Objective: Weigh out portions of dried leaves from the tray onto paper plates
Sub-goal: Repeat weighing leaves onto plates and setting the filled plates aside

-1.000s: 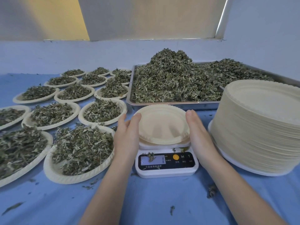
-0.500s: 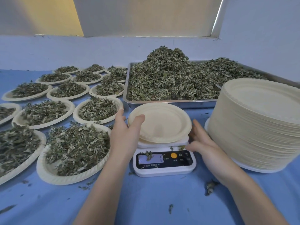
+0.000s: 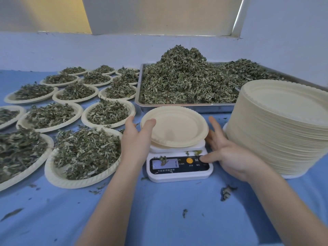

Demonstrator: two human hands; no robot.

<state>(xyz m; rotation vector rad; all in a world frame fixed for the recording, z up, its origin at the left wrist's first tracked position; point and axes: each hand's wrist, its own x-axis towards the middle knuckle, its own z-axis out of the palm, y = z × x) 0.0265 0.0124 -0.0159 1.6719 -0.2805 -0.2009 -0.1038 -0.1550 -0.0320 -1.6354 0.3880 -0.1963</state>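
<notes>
Blue tablecloth (image 3: 159, 219) lies bare before me. My right hand (image 3: 230, 157), off the empty plate (image 3: 174, 126), now thumbs the scale (image 3: 179, 166), fingers spread. My left hand (image 3: 136, 137) still pinches the plate's rim.

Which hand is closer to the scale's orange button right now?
Right. The right hand has its thumb on the scale panel, just right of the orange button; the left hand is up at the empty plate's left rim.
</notes>
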